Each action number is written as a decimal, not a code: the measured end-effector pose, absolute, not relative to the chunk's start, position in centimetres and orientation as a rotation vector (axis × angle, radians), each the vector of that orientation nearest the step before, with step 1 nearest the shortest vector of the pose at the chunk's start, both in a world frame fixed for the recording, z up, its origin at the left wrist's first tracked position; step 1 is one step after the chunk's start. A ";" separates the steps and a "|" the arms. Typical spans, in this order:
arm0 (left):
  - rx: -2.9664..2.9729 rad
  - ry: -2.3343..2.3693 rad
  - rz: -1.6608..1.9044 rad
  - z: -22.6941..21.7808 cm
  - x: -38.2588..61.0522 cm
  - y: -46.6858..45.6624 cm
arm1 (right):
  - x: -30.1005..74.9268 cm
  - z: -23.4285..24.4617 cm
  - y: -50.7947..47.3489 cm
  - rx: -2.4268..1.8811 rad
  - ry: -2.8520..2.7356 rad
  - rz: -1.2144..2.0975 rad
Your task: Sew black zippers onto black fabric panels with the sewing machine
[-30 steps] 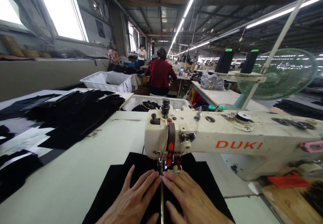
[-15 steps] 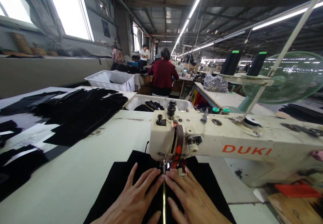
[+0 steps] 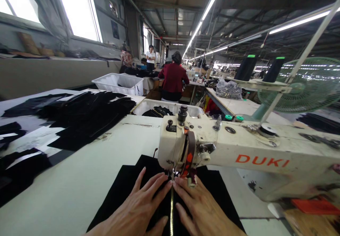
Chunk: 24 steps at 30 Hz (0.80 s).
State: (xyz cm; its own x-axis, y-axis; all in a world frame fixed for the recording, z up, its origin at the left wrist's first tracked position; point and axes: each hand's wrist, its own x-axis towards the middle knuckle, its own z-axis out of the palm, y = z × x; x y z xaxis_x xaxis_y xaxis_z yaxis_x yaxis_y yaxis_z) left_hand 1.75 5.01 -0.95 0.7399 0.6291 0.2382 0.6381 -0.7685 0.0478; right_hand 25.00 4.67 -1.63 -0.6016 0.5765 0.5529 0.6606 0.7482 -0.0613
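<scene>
Black fabric (image 3: 117, 190) lies flat under the head of a white sewing machine (image 3: 212, 140). A gold-toothed zipper (image 3: 171, 207) runs down its middle toward me, its far end beneath the presser foot area. My left hand (image 3: 140, 200) rests on the fabric left of the zipper, fingers stretched forward and pressing down. On the zipper's right side, my right hand (image 3: 199, 200) lies flat on the fabric in the same way. Both index fingertips nearly meet over the zipper, just in front of the needle. The needle tip itself is hard to make out.
Stacked black fabric pieces (image 3: 92, 115) cover the table's left side. Behind the machine stands a white bin (image 3: 195, 110) holding zippered pieces. Thread cones (image 3: 245, 68) and a green fan (image 3: 300, 87) are at right. A person in dark red (image 3: 174, 78) sits ahead.
The fabric's far edge has shifted slightly away from me under the machine. Both hands keep nearly the same places beside the zipper. The whole view has shifted a little.
</scene>
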 end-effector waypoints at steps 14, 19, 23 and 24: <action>-2.982 -1.184 -0.320 -1.9 1.7 3.2 | 24.7 -1.7 2.5 -1.193 -2.488 0.000; -2.995 -1.040 -0.527 -1.7 1.2 -4.7 | 24.3 -0.6 -4.7 -1.219 -2.364 0.330; -3.021 -1.088 -0.651 -2.8 -0.5 -6.3 | 23.9 -1.7 -7.4 -1.174 -2.363 0.415; -3.060 -1.127 -0.636 -3.0 -0.9 -6.0 | 23.8 -2.1 -7.5 -1.161 -2.363 0.406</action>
State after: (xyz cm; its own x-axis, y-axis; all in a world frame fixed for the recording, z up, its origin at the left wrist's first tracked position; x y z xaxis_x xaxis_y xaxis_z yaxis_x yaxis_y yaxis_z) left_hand -0.94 -5.96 -2.98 0.6989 0.6543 0.2890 0.5854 -0.7554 0.2945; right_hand 23.78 -7.46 -2.12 -0.5293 0.8002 0.2821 0.6600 0.5973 -0.4557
